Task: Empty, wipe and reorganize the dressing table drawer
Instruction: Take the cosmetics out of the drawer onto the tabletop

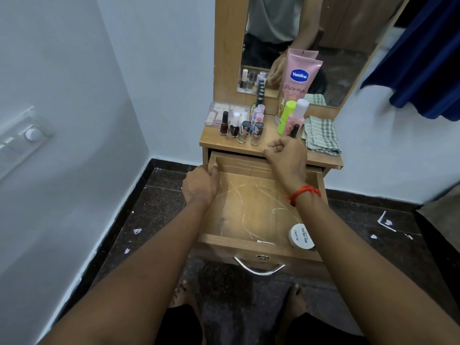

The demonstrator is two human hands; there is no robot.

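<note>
The wooden drawer [249,241] of the dressing table is pulled out, its scratched floor mostly bare. A white round jar [301,236] labelled nail polish lies in its front right corner, with a small metal piece [266,242] along the front wall. My left hand [199,185] grips the drawer's left wall near the back. My right hand [286,160] is at the front edge of the table top [214,143], fingers curled round a bottle whose black cap [295,130] sticks up above the fist.
On the top stand a row of nail polish bottles [240,130], a clear plastic box [224,113], a pink Vaseline tube [298,78], a green bottle [286,115], a pink bottle [297,118] and a checked cloth [321,135]. A mirror [336,58] rises behind. White walls flank the table; a blue curtain [423,58] hangs right.
</note>
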